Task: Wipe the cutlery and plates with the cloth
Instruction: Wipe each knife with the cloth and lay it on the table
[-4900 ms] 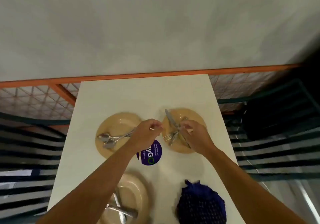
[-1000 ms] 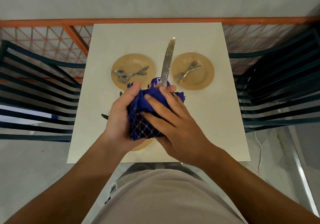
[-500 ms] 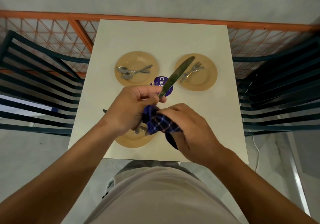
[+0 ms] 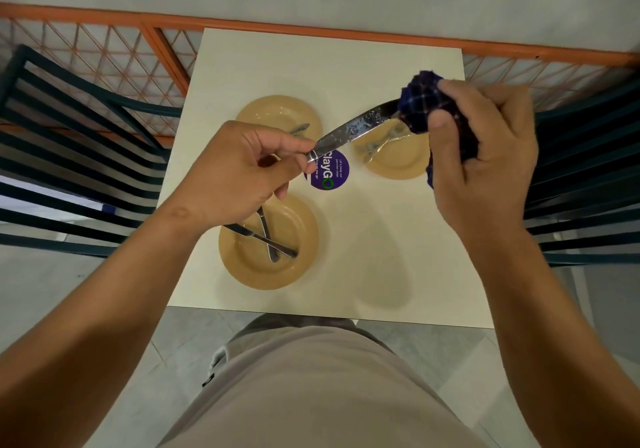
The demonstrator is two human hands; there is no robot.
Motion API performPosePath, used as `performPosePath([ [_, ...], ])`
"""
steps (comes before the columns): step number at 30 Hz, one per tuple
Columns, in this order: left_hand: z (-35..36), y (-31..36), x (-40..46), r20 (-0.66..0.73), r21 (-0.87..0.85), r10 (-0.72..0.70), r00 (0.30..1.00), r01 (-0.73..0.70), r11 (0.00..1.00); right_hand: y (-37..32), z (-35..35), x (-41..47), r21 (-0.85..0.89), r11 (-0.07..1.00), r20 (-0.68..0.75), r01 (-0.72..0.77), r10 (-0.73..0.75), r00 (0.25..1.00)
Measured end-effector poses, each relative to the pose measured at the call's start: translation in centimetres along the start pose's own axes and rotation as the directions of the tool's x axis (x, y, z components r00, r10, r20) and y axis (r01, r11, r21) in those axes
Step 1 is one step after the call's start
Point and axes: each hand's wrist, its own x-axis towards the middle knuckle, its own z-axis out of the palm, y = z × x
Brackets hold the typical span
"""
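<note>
Half a second on, the right hand (image 4: 485, 156) has slid the cloth (image 4: 424, 104) out along the blade to the tip of the knife (image 4: 356, 127), away from the left hand (image 4: 235, 177) where the two were bunched together before; the right hand's fingers and thumb are curled round the dark blue checked cloth, which wraps the knife's far end; the left hand pinches the knife's handle end between thumb and forefinger, its other fingers curled beneath; the knife is held in the air above the tabletop (image 4: 398, 257), slanting up to the right; below it sits a purple round sticker (image 4: 329, 170); under the cloth lies the far right plate (image 4: 398, 163) with forks on it; the far left plate (image 4: 277, 111) is partly hidden by the left hand, a piece of cutlery showing at its edge; the near plate (image 4: 298, 267) holds two crossed pieces of cutlery (image 4: 273, 243); dark slatted chairs (image 4: 69, 142) stand at both sides of the tabletop, and an orange mesh railing (image 4: 104, 49) runs behind it.
</note>
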Motion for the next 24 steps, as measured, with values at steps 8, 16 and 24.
performPosePath([
  [8,-0.2,0.5,0.1,-0.004,0.024,0.019,1.000,-0.019,1.000,-1.1,3.2,0.5,-0.172,0.929,0.035,0.328,-0.327,0.945],
  [16,-0.1,-0.5,0.5,-0.034,-0.010,-0.031,0.999,0.031,0.999,0.7,2.6,3.2,-0.171,0.977,-0.075,0.128,-0.143,0.987],
  [24,1.4,0.1,1.0,0.045,-0.216,-0.042,0.998,0.051,0.975,-4.6,6.0,-1.3,-0.013,0.963,0.147,0.271,-0.266,0.953],
])
